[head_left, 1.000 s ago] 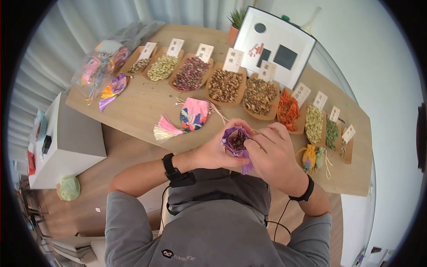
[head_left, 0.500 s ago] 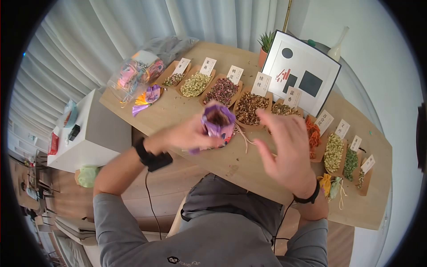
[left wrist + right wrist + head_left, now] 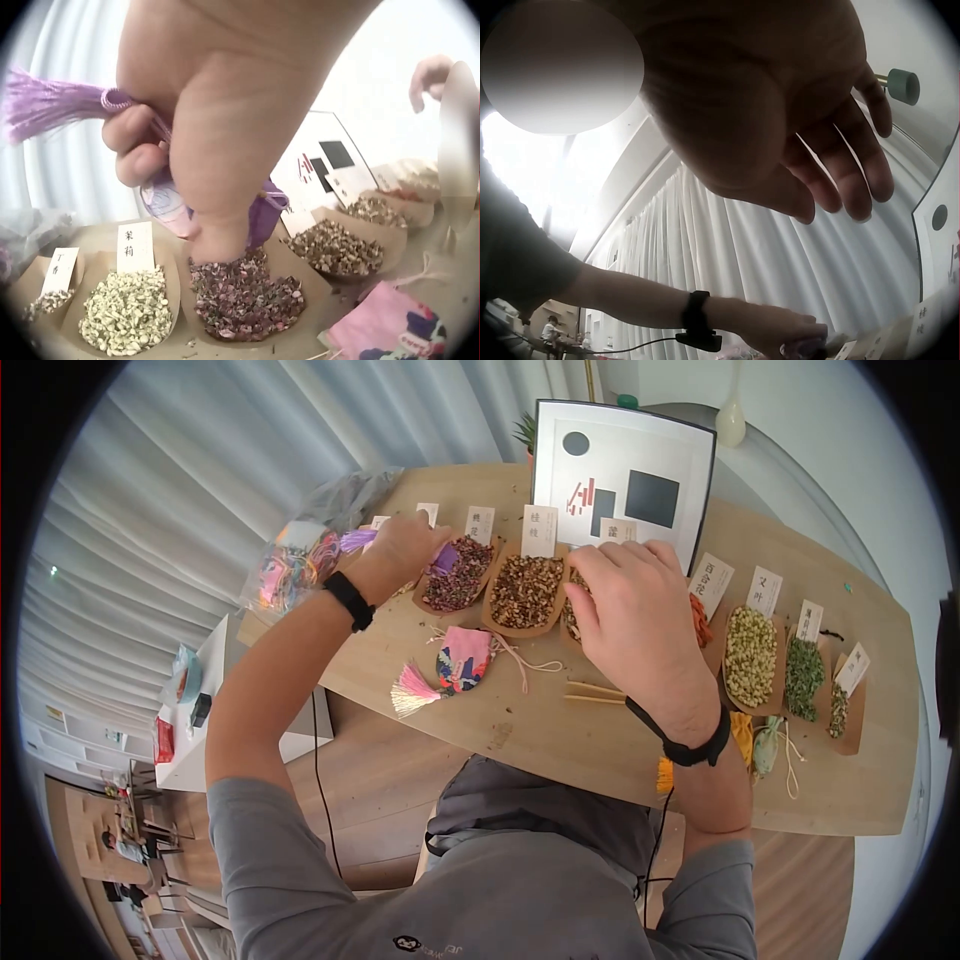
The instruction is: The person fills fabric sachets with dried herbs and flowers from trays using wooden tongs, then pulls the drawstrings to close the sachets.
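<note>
My left hand point(image 3: 405, 550) grips a small purple drawstring pouch point(image 3: 264, 221) over the paper tray of dark pink dried petals point(image 3: 244, 304). Its purple tassel point(image 3: 56, 106) sticks out beside the curled fingers, while the hand hides most of the cloth. My right hand point(image 3: 640, 625) hangs over the trays right of the middle, fingers loosely bent and thumb apart, holding nothing. Below it, two light wooden strips point(image 3: 595, 691), partly behind the wrist, lie on the table. A pink pouch point(image 3: 465, 655) with a pink and cream tassel rests in front of the trays.
Labelled trays stand in an arc, including brown chips point(image 3: 525, 590), pale green buds point(image 3: 750, 658) and green leaves point(image 3: 803, 678). A framed board point(image 3: 620, 470) stands behind. A clear bag of colourful pouches point(image 3: 290, 565) lies left; a pale green pouch point(image 3: 765, 748) is at right.
My left hand has carried the purple pouch from in front of my body up and left to the dried petals. The right hand has let go of the pouch and moved up over the trays.
</note>
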Available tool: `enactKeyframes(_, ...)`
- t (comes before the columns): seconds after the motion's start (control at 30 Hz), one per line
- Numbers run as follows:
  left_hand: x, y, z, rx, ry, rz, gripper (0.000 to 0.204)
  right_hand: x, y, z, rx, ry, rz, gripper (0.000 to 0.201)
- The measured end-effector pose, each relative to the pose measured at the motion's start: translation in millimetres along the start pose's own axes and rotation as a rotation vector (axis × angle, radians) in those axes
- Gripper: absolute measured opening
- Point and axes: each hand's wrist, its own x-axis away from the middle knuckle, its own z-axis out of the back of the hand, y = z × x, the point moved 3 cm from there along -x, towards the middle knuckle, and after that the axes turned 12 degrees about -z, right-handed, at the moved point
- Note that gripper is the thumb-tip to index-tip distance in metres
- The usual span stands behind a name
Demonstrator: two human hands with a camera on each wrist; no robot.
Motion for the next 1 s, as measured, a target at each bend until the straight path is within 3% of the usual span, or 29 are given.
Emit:
enactKeyframes(0.07,-9.8,9.1,4.9,-0.059,0.050,-0.013,0.044,-0.9,2.4,1.3,0.019,0.012,0.000,0.007)
enactKeyframes(0.13,-17.5,15.3,6.2,-0.121,-0.032,0.041,0.032,-1.4,3.8,3.4,0.015,0.035,0.014,0.007)
enactKeyframes(0.37,-25.7,19.6,-7.6,-0.215,-0.169,-0.032,0.039,0.2,5.0,-2.5,0.013,0.017,0.020,0.004)
enactKeyframes(0.47,-25.5,17.5,1.8,-0.117,-0.168,-0.020,0.042,1.0,3.7,-2.8,0.030,0.013,0.031,0.003)
enactKeyframes(0.53,-22.7,18.0,9.3,-0.085,-0.180,0.020,0.042,1.7,3.9,-4.0,0.050,-0.086,0.000,0.008)
enactKeyframes(0.73,-26.0,3.8,-0.8,-0.131,-0.219,0.040,0.037,2.8,1.6,-9.9,0.052,-0.103,0.010,0.008)
enactKeyframes(1.0,-21.7,7.8,7.0,-0.098,-0.142,0.029,0.027,2.9,0.2,-12.1,0.053,-0.112,0.030,0.009)
